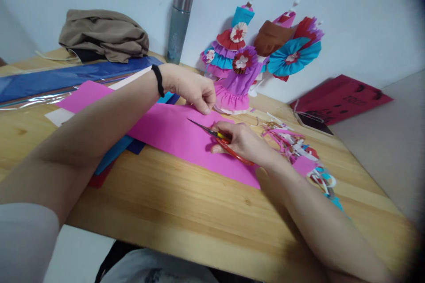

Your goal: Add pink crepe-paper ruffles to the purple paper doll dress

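A long pink sheet of paper (179, 132) lies slantwise across the wooden table. At its far edge, my left hand (194, 88) has its fingers curled and pinched on the paper, a black band round the wrist. My right hand (241, 139) grips a pair of scissors (234, 152) with red handles, held low over the sheet. The dark blades look closed and point left, towards the paper's middle. Under the pink sheet, blue paper (116, 152) and red paper (99, 177) stick out.
Paper dress figures (241, 66) with flowers stand against the wall beside a grey-green thermos (179, 26). Brown cloth (102, 35) and blue wrapped paper (66, 77) lie at the left. Paper scraps (299, 152), a phone (314, 123) and a red bag (345, 99) are at the right.
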`<action>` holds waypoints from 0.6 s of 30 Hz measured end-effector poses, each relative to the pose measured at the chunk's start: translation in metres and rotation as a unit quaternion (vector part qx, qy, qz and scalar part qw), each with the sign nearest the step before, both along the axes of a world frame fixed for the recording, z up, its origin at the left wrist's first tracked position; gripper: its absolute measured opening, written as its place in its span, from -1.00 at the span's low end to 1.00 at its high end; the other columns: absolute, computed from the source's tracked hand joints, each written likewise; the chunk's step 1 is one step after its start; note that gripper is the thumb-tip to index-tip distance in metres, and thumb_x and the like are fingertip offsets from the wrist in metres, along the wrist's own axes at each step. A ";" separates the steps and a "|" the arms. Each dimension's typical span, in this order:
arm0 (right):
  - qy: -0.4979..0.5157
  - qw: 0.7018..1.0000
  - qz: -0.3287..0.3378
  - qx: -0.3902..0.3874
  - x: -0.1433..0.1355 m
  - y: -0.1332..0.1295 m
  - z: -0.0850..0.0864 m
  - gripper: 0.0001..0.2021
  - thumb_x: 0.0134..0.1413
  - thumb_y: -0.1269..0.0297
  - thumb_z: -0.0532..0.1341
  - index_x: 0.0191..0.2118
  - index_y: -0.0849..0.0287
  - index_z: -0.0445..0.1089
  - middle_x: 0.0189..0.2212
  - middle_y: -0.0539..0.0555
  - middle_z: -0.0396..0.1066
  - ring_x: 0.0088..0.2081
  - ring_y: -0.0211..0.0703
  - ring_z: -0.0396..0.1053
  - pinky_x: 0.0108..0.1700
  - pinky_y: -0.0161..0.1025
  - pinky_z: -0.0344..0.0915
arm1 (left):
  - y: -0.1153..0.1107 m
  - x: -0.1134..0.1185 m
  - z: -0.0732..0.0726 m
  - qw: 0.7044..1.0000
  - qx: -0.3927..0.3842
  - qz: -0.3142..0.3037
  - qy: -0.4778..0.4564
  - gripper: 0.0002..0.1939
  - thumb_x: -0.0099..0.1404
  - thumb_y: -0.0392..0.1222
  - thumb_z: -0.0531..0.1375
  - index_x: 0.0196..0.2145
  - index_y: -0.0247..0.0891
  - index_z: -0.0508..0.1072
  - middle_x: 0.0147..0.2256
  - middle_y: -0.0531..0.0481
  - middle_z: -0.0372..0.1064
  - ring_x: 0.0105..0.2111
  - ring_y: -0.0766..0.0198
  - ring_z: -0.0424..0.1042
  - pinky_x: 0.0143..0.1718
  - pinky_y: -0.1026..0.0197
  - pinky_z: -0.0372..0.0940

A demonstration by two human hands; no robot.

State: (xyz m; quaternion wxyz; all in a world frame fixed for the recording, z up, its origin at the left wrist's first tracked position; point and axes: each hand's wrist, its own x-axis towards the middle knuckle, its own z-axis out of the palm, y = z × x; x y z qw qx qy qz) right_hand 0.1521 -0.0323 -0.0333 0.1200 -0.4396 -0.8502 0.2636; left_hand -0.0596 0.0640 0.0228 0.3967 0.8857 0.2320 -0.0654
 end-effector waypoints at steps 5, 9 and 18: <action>-0.006 1.000 0.008 0.026 0.002 0.001 -0.003 -0.52 0.08 -0.27 0.24 -0.36 0.12 0.35 -0.53 -0.03 0.33 -0.49 -0.22 0.20 -0.39 -0.27 0.06 | 0.000 -0.004 0.002 1.000 -0.022 -0.003 0.014 -0.54 0.23 0.13 0.28 -0.42 -0.42 0.41 -0.57 0.10 0.20 -0.42 0.39 0.12 -0.31 0.30 0.05; -0.015 0.999 0.002 0.039 0.002 0.001 -0.004 -0.56 0.09 -0.22 0.25 -0.34 0.12 0.35 -0.55 -0.06 0.29 -0.50 -0.25 0.17 -0.40 -0.29 0.03 | 0.005 -0.010 0.006 0.999 -0.004 -0.031 0.028 -0.54 0.25 0.14 0.26 -0.42 -0.41 0.43 -0.54 0.08 0.26 -0.46 0.40 0.17 -0.36 0.29 0.03; -0.003 0.998 -0.009 0.061 0.000 0.000 -0.004 -0.47 0.09 -0.32 0.19 -0.37 0.14 0.31 -0.57 -0.07 0.22 -0.52 -0.25 0.13 -0.43 -0.29 -0.01 | 0.015 -0.033 0.009 0.997 -0.021 -0.016 0.072 -0.30 -0.01 0.46 0.33 -0.50 -0.35 0.40 -0.60 0.08 0.28 -0.47 0.39 0.14 -0.38 0.26 0.00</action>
